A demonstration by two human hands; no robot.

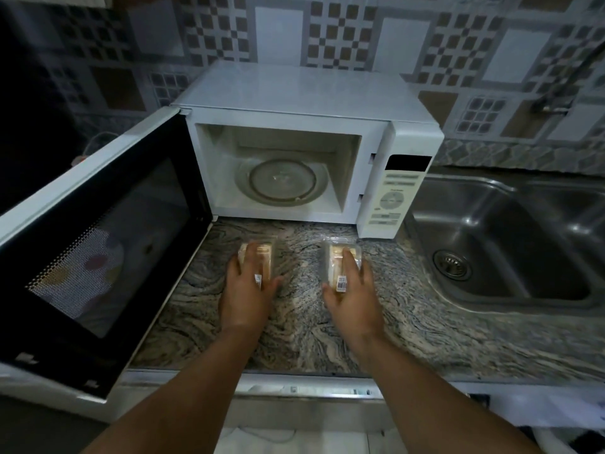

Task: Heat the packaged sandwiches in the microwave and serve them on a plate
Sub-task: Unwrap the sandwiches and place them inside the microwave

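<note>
The left hand (247,286) and right hand (350,290) each lay over a clear-wrapped packaged sandwich (258,257) (340,262), fingers curled round it, on the grey veined stone counter (294,322) before the open white microwave (294,142).

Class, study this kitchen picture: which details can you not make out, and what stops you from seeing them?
- Head view: sandwich fillings; the left hand and right hand cover the left package and right package.
- Barcode label text: too small.
- Microwave control panel markings: blurred.
- Sink: cut off by the right edge.
</note>
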